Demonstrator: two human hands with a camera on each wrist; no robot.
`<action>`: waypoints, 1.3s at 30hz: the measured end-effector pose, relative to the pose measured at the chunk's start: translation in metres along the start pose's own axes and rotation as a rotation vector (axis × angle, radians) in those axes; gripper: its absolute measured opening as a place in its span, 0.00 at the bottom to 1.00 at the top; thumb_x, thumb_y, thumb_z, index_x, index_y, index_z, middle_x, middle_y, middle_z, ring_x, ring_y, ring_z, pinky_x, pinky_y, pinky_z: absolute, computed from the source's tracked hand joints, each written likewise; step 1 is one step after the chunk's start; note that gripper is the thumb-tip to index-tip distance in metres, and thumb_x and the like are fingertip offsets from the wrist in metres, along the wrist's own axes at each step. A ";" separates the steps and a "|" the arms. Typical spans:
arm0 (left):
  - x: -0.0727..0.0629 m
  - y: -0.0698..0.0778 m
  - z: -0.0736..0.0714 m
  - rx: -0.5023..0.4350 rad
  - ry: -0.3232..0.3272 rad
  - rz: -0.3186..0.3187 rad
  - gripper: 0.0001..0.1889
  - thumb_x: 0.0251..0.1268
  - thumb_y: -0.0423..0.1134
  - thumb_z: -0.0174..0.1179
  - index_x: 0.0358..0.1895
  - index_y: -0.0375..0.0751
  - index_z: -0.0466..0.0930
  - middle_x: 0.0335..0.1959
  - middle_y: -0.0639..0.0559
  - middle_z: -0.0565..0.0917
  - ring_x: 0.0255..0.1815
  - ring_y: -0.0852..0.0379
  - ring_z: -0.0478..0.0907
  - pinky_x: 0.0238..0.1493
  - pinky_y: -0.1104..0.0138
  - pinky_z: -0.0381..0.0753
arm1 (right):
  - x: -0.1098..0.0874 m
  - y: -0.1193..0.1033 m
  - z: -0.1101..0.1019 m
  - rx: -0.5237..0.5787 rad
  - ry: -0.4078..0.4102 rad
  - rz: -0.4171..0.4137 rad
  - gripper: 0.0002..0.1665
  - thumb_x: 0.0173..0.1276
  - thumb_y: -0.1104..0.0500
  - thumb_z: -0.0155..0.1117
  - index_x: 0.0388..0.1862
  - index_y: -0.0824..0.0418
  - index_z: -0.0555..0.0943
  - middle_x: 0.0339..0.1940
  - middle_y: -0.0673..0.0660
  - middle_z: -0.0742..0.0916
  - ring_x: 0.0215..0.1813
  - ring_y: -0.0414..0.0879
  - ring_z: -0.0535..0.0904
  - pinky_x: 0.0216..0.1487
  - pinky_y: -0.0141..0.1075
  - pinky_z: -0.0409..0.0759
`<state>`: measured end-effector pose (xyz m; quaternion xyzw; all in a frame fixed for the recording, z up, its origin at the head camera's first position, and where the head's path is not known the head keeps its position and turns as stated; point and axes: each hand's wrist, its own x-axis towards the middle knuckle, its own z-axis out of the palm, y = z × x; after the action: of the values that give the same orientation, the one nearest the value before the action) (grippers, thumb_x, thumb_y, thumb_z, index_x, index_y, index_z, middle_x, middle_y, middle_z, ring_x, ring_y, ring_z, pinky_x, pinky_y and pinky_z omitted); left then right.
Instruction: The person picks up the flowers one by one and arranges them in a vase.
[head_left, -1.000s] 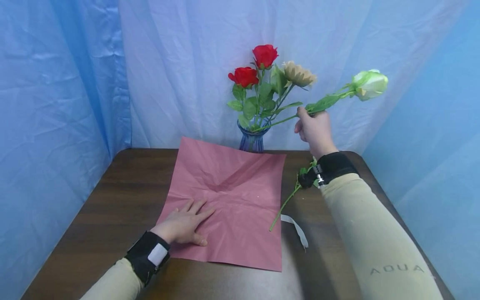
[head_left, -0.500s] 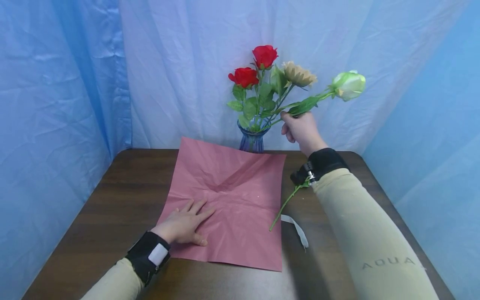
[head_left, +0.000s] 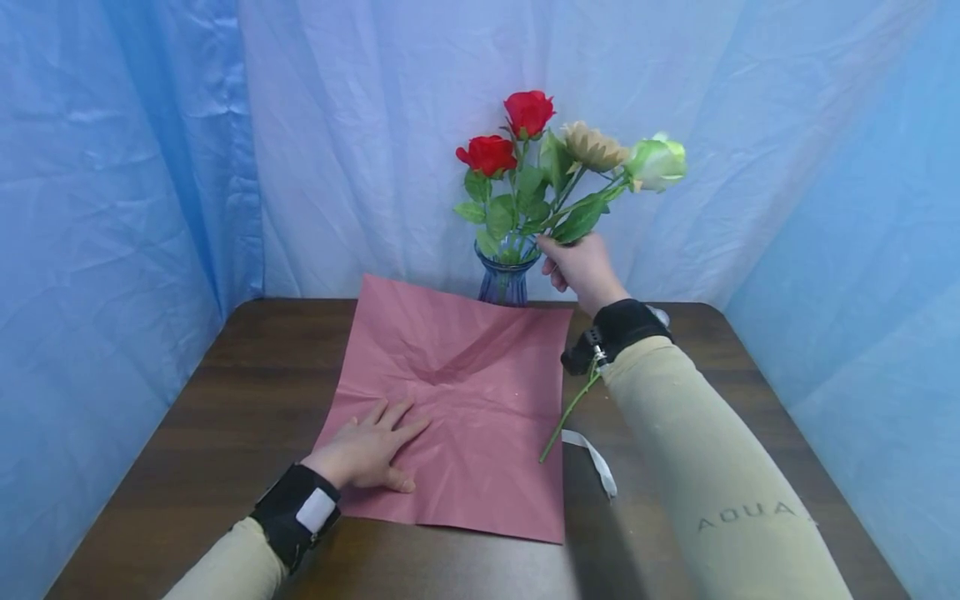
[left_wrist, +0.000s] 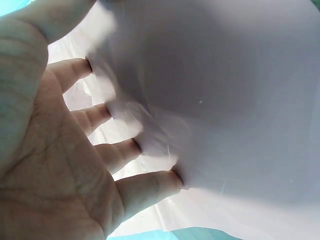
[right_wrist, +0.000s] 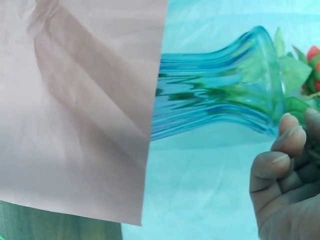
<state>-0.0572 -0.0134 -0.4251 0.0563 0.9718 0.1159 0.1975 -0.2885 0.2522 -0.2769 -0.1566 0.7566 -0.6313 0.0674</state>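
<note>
My left hand (head_left: 367, 450) rests with spread fingers on the lower left of a pink sheet of wrapping paper (head_left: 487, 417); the left wrist view shows its fingertips (left_wrist: 127, 150) on the paper. My right hand (head_left: 581, 265) pinches the stem of a white-green rose (head_left: 656, 162) beside the rim of a blue glass vase (head_left: 504, 282). The rose leans to the right, its lower stem hidden by the hand and vase rim. Standing in the vase are two red roses (head_left: 529, 114) and a beige flower (head_left: 594, 147). In the right wrist view, curled fingers (right_wrist: 272, 165) are near the rim.
Another green stem (head_left: 570, 417) lies across the paper's right edge, its upper end hidden behind my right wrist. Beside it a white ribbon (head_left: 592, 458) lies on the dark wooden table (head_left: 225, 400). Pale blue curtains (head_left: 360, 167) hang behind and at both sides.
My right hand has moved left and slightly down, bringing the white-green rose toward the vase and the other flowers. The left hand and paper have stayed still.
</note>
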 end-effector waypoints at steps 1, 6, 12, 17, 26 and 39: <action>0.000 0.000 0.000 -0.002 0.000 0.000 0.49 0.57 0.63 0.71 0.81 0.61 0.57 0.84 0.45 0.48 0.82 0.31 0.44 0.69 0.26 0.53 | 0.000 0.001 0.000 0.010 0.004 0.003 0.19 0.77 0.51 0.63 0.50 0.68 0.79 0.15 0.50 0.80 0.14 0.40 0.71 0.18 0.32 0.72; -0.002 0.001 0.000 0.000 0.004 0.009 0.50 0.56 0.63 0.71 0.81 0.60 0.58 0.84 0.43 0.48 0.82 0.30 0.44 0.68 0.25 0.53 | -0.001 0.006 0.002 0.126 0.061 -0.035 0.19 0.76 0.48 0.62 0.54 0.60 0.72 0.18 0.53 0.79 0.14 0.42 0.71 0.19 0.34 0.74; -0.004 0.002 -0.002 0.000 0.001 0.007 0.50 0.57 0.62 0.71 0.81 0.59 0.58 0.84 0.43 0.49 0.81 0.30 0.45 0.68 0.25 0.54 | 0.000 0.008 0.002 0.112 0.128 -0.112 0.18 0.78 0.47 0.57 0.51 0.61 0.73 0.19 0.53 0.81 0.13 0.42 0.73 0.18 0.33 0.75; -0.005 0.002 -0.003 -0.015 0.002 0.011 0.49 0.57 0.61 0.72 0.81 0.58 0.58 0.84 0.43 0.49 0.82 0.29 0.44 0.68 0.25 0.52 | -0.001 0.007 0.001 -0.056 0.144 -0.125 0.14 0.80 0.55 0.53 0.51 0.64 0.77 0.24 0.58 0.83 0.14 0.41 0.75 0.19 0.34 0.77; -0.004 0.002 -0.002 -0.017 0.001 0.011 0.50 0.56 0.62 0.72 0.81 0.59 0.58 0.84 0.43 0.49 0.82 0.30 0.44 0.68 0.25 0.52 | 0.003 0.006 0.005 -0.235 0.158 -0.102 0.14 0.79 0.62 0.53 0.53 0.67 0.81 0.27 0.60 0.83 0.17 0.40 0.77 0.20 0.33 0.78; 0.001 0.003 0.002 0.023 0.008 0.009 0.50 0.57 0.63 0.71 0.81 0.60 0.57 0.84 0.44 0.48 0.82 0.31 0.44 0.69 0.26 0.54 | 0.009 0.003 0.014 -0.518 0.261 -0.150 0.15 0.79 0.56 0.58 0.59 0.61 0.78 0.37 0.64 0.88 0.23 0.47 0.83 0.36 0.42 0.83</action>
<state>-0.0570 -0.0100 -0.4268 0.0625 0.9736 0.1058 0.1923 -0.2934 0.2361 -0.2814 -0.1415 0.8811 -0.4353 -0.1195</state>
